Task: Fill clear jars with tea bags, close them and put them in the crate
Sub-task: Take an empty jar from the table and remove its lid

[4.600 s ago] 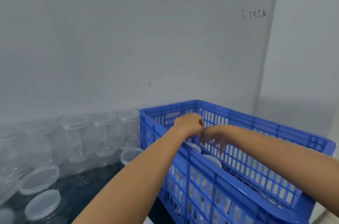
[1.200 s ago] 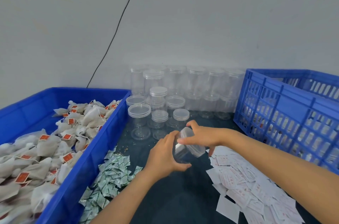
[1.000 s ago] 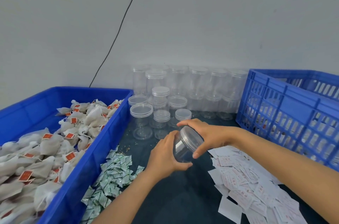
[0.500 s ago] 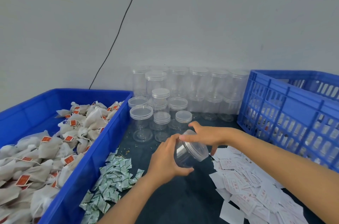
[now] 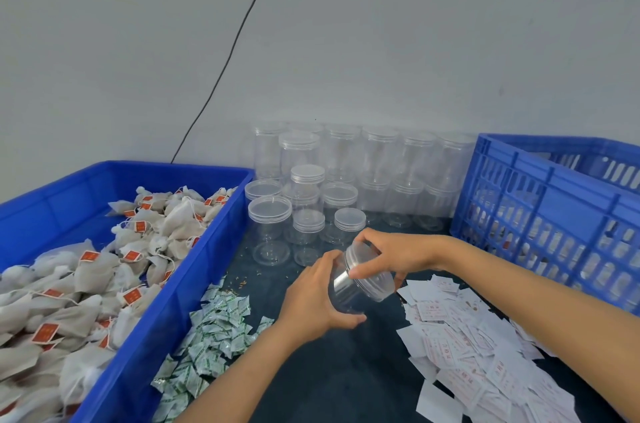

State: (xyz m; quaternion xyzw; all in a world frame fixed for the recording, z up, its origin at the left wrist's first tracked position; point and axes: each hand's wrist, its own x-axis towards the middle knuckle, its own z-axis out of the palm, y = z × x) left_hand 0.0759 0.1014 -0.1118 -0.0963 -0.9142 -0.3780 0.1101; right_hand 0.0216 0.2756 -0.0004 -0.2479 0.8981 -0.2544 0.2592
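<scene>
Over the middle of the dark counter (image 5: 332,384), the left hand (image 5: 311,301) wraps its fingers round the body of a clear jar (image 5: 353,291), which is held tilted above the surface. The right hand (image 5: 391,254) curls its fingers over the jar's clear lid (image 5: 372,267), thumb on the near rim; the lid seems to sit on the mouth, though the clear plastic makes the seam hard to read. The jar looks empty.

At the counter's left edge stands a solid blue bin (image 5: 162,315) heaped with tea bags (image 5: 114,267) bearing red tags. Small green-and-white sachets (image 5: 211,336) lie piled just beside the bin's wall. White printed slips (image 5: 478,350) spread toward the near right corner. More clear jars with lids (image 5: 332,180) stand clustered at the back edge against the wall, some stacked. The slotted blue crate (image 5: 554,201) stands at the right edge.
</scene>
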